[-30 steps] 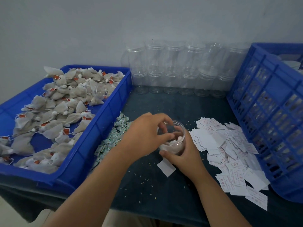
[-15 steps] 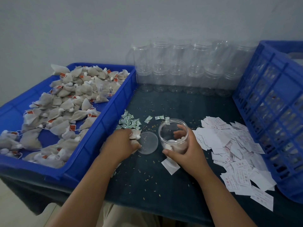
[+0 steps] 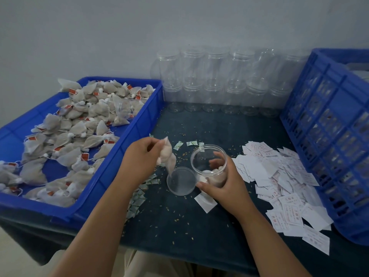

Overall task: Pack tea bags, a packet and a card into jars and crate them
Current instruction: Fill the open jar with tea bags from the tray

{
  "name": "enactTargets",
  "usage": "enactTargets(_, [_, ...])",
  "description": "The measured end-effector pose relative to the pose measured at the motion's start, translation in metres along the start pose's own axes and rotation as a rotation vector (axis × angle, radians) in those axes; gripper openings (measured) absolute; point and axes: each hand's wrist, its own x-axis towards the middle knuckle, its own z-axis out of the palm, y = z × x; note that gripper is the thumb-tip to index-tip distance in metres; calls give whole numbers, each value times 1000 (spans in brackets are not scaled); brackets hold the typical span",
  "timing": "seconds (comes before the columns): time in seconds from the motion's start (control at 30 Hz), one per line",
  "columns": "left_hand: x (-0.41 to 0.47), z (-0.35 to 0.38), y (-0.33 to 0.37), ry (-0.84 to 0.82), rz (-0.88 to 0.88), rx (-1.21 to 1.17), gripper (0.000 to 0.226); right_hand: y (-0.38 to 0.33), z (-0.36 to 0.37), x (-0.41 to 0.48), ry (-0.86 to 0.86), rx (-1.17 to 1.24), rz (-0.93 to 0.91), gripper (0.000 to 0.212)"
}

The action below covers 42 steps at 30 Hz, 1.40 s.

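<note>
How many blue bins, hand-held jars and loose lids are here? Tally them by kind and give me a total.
Blue bins: 2, the tray and the crate
Open jar in the right hand: 1
Loose lid beside it: 1
Total: 4

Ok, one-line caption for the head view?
Left hand holds a tea bag near the lid while the right hand grips the open jar on the table.

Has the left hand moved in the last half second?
Yes. The left hand has lifted from beside the lid, and its tea bag now hangs above the lid.
</note>
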Motion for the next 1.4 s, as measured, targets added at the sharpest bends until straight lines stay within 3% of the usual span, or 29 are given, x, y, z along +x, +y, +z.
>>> enactTargets(0.13, [1, 3, 18, 0, -55, -219, 27, -2, -1, 1, -10, -11, 5, 87])
enactTargets(0.3, [-2, 5, 49, -202, -63, -649, 36, -4, -1, 1, -27, -10, 3, 91])
enactTargets(0.43, [-2, 8, 64, -407, -20, -814, 30, -7, -1, 1, -28, 4, 4, 88])
enactTargets(0.5, [-3, 11, 69, -462, -32, -693, 33, -7, -1, 0, -18, 15, -10, 86])
enactTargets(0.63, [-8, 21, 72, -512, 137, -26, 31, -5, -1, 0, -27, 27, -13, 91])
enactTargets(0.87, [-3, 27, 68, -310, 213, 21, 7, -6, -2, 0, -4, 46, -29, 85])
enactTargets(0.97, [-2, 26, 60, -310, 159, 29, 28, -7, -2, 0, -4, 46, -22, 85])
enactTargets(1.1, [1, 19, 62, -328, 131, -279, 21, -6, -2, 0, -5, 46, -27, 85])
enactTargets(1.17, [0, 18, 66, -342, 138, -317, 19, -7, -2, 0, -4, 50, -29, 84])
enactTargets(1.3, [-9, 26, 70, -327, 343, 102, 9, -7, -2, 0, 2, 52, -51, 81])
enactTargets(1.4, [-17, 31, 73, -319, 427, 366, 22, -8, -2, 0, -11, 61, -43, 80])
